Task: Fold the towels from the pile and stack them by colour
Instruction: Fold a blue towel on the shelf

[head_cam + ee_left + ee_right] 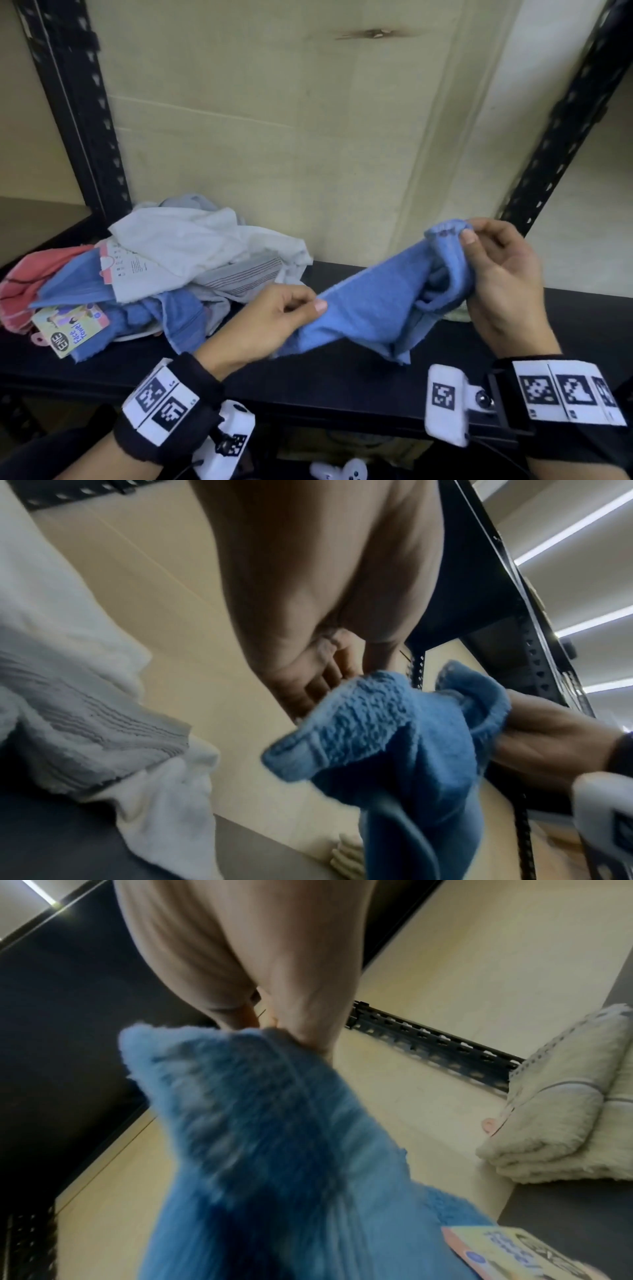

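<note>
A blue towel (373, 305) hangs stretched between my two hands above the dark shelf (342, 377). My left hand (291, 311) pinches its lower left edge between thumb and fingers. My right hand (479, 250) holds the upper right corner, with the cloth bunched under the fingers. The left wrist view shows the blue towel (394, 737) close up with the right hand (548, 739) behind it. The right wrist view shows the blue towel (274, 1150) held at its top. A pile of towels (164, 270), white, blue, grey and pink, lies at the left of the shelf.
A card label (70, 329) reading "Face Towel" sticks out of the pile's front. A folded pale towel (565, 1123) lies on the shelf to the right, partly hidden by the blue towel in the head view. Black slotted uprights (85, 113) frame a beige back panel (291, 120).
</note>
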